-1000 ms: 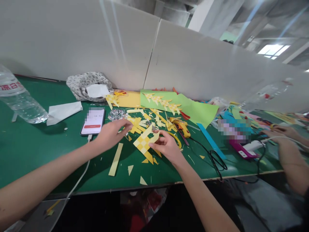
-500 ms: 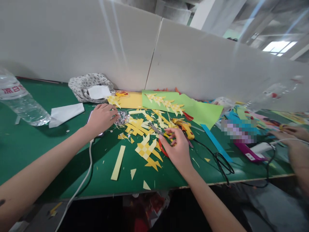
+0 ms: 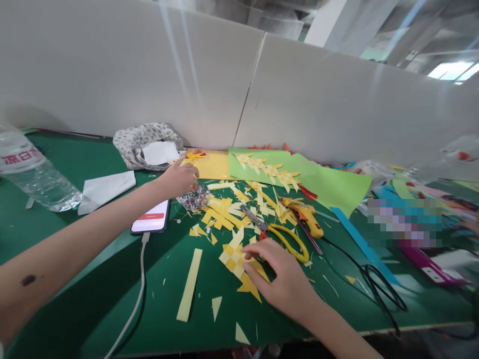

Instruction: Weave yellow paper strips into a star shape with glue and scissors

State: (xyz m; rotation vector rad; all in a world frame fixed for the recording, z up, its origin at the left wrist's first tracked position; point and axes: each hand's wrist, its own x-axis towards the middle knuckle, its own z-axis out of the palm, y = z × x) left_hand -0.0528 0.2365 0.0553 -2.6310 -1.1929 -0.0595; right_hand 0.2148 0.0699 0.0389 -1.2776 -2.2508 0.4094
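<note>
My left hand reaches over the dish of small shiny beads, its fingers curled down in front of the cloth pouch. A bit of yellow shows by its fingertips, and what they hold, if anything, is hidden. Over the checkered woven paper fish is my right hand, thumb and index finger apart at the fish's right side. Just beyond that hand lie scissors with one yellow handle loop showing. Yellow and pale paper scraps surround them. Several woven fish rest on a green sheet.
A phone with a white cable lies under my left forearm. Further left are a water bottle and folded white paper. To the right lie a yellow glue gun, its black cord and a blue strip.
My left hand has moved from beside the bead dish up toward the pouch, uncovering the phone. My right hand has left the scissors and come down to the woven fish. The view has shifted.
</note>
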